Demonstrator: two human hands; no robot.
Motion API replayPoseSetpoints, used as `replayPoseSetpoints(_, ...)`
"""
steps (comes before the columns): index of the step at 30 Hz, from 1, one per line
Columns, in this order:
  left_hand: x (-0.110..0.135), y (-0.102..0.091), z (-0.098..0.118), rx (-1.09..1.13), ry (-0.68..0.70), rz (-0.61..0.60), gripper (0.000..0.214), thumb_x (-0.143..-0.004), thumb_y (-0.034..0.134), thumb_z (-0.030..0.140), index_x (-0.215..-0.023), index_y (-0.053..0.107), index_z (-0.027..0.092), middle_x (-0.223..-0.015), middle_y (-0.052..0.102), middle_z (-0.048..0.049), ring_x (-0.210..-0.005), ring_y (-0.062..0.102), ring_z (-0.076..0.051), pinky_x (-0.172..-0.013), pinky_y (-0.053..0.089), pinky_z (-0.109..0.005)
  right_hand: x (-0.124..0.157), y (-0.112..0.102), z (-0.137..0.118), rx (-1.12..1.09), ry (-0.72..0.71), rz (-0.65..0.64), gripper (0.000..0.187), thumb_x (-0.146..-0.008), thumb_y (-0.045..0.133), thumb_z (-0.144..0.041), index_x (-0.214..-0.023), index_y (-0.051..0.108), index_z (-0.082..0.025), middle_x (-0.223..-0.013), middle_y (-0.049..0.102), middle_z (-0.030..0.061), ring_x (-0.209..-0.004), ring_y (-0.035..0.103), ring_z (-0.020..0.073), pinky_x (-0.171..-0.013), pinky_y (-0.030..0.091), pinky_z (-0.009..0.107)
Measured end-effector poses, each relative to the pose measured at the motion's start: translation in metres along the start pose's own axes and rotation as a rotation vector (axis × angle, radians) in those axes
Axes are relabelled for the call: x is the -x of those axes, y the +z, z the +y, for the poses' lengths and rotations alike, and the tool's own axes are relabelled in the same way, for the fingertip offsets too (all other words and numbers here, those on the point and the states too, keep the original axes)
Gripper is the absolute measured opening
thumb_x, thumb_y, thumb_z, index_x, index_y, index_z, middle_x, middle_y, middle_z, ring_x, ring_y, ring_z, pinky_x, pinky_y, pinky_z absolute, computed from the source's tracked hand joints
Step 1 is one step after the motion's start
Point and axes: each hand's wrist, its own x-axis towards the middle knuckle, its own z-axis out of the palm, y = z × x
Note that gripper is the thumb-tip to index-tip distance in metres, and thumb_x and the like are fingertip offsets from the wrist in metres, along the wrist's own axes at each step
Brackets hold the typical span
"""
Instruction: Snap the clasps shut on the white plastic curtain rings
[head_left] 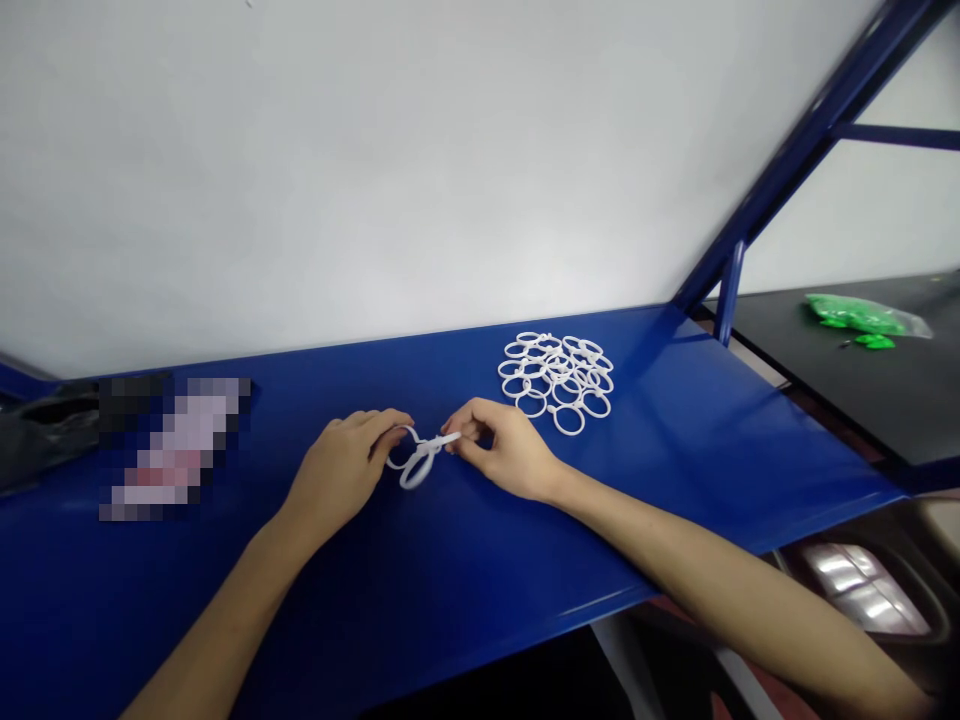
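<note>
- While both hands pinch them, the small white plastic rings (418, 462) sit low over the blue metal tabletop (450, 580), between the two hands and near its middle. Whether they touch the surface cannot be told.
- Left hand (341, 475): curled closed, fingertips gripping the left loop.
- Right hand (502, 450): thumb and forefinger closed on the straight white end at the rings' right side, other fingers tucked.
- Judgement: a fingertip grip suits pieces this thin. Hold close to where the loops meet so the plastic does not bow, and work along the line between the hands rather than twisting.
- Judgement: working low over the tabletop looks sound. A slipped ring would likely land close by, not go over the near edge.
- Heap of loose white plastic rings (556, 380): just beyond the right hand, apart from it. The wrist is best held clear so the heap is not scattered.
- Further out: pixelated patch (176, 445) and black bag (37, 435) to the left, green plastic bag (862, 315) on a black surface (862, 400) to the right, blue metal frame (795, 150), white wall (375, 150) behind.
</note>
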Motion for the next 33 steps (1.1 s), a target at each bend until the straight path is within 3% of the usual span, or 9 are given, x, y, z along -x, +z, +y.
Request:
replayPoseSetpoints(5,-0.001,-0.001,-0.004,-0.044,0.039,0.017,0.039,-0.097,0.039,0.033,-0.113,0.073,0.025,-0.105,0.073,-0.0068,-0.096,0.062,-0.026,-0.087,0.047,-0.042,0.003,0.001,-0.002,-0.134,0.037,-0.037,0.009,-0.087,0.066,-0.020,-0.093,0.060,-0.020,-0.094,0.074,0.0029,-0.076,0.068,0.0136,-0.073,0.055,0.029)
replayPoseSetpoints(8,0.000,-0.005,0.002,-0.036,0.080,0.119,0.040,-0.094,0.040,0.028,-0.117,0.072,0.025,-0.114,0.072,-0.0076,-0.104,0.058,-0.027,-0.095,0.046,-0.045,0.003,0.001,-0.005,-0.151,0.078,-0.040,0.014,-0.092,0.065,-0.031,-0.099,0.061,-0.020,-0.087,0.073,0.0027,-0.075,0.068,0.0144,-0.073,0.056,0.030)
replayPoseSetpoints(11,0.003,-0.009,0.013,0.120,0.091,0.147,0.036,-0.095,0.045,0.038,-0.116,0.071,0.026,-0.116,0.072,-0.0053,-0.109,0.059,-0.025,-0.099,0.046,-0.042,0.003,-0.001,-0.008,-0.078,0.040,-0.029,0.015,-0.095,0.063,-0.034,-0.097,0.064,-0.020,-0.085,0.071,0.0020,-0.073,0.066,0.0142,-0.071,0.056,0.030)
replayPoseSetpoints(16,0.005,-0.007,0.024,0.421,-0.168,0.107,0.054,-0.092,0.043,0.067,-0.103,0.074,0.024,-0.100,0.076,-0.0045,-0.091,0.068,-0.022,-0.082,0.054,-0.034,0.003,-0.006,-0.006,0.240,-0.268,-0.093,0.011,-0.098,0.057,-0.022,-0.097,0.068,-0.021,-0.116,0.063,0.0083,-0.099,0.065,0.0179,-0.089,0.056,0.034)
replayPoseSetpoints(19,0.005,-0.004,0.024,0.557,-0.260,0.067,0.050,-0.087,0.055,0.068,-0.100,0.074,0.023,-0.093,0.078,-0.0042,-0.083,0.069,-0.021,-0.077,0.055,-0.032,0.006,-0.006,-0.004,0.386,-0.307,-0.124,0.016,-0.100,0.053,-0.021,-0.098,0.070,-0.023,-0.121,0.057,0.0090,-0.100,0.064,0.0187,-0.085,0.058,0.034)
replayPoseSetpoints(22,0.004,-0.002,0.026,0.711,-0.304,0.077,0.045,-0.080,0.068,0.061,-0.100,0.073,0.021,-0.085,0.077,-0.0048,-0.075,0.069,-0.019,-0.070,0.056,-0.031,0.007,-0.003,-0.005,0.337,-0.318,-0.085,0.013,-0.098,0.059,-0.024,-0.107,0.068,-0.024,-0.124,0.055,0.0099,-0.105,0.063,0.0204,-0.091,0.058,0.038)
replayPoseSetpoints(25,0.005,-0.002,0.028,0.812,-0.315,0.118,0.042,-0.078,0.073,0.056,-0.100,0.074,0.021,-0.084,0.078,-0.0056,-0.075,0.071,-0.020,-0.069,0.058,-0.031,0.006,0.002,-0.008,0.089,-0.200,0.041,0.030,-0.092,0.069,-0.026,-0.120,0.060,-0.024,-0.118,0.062,0.0079,-0.098,0.067,0.0179,-0.090,0.060,0.037)
replayPoseSetpoints(29,0.007,0.001,0.033,0.813,-0.281,0.112,0.040,-0.079,0.072,0.054,-0.104,0.074,0.022,-0.089,0.078,-0.0061,-0.083,0.074,-0.023,-0.075,0.060,-0.035,0.003,0.009,-0.008,-0.178,0.068,0.145,0.012,-0.090,0.070,-0.025,-0.099,0.064,-0.022,-0.082,0.069,-0.0011,-0.076,0.070,0.0140,-0.074,0.059,0.029)
replayPoseSetpoints(33,0.010,0.003,0.037,0.789,-0.267,0.190,0.037,-0.082,0.070,0.053,-0.105,0.075,0.024,-0.091,0.079,-0.0045,-0.084,0.074,-0.022,-0.082,0.061,-0.036,0.002,0.013,-0.004,-0.339,0.198,0.155,0.018,-0.084,0.076,-0.033,-0.091,0.066,-0.021,-0.074,0.069,-0.0018,-0.070,0.068,0.0141,-0.068,0.056,0.028)
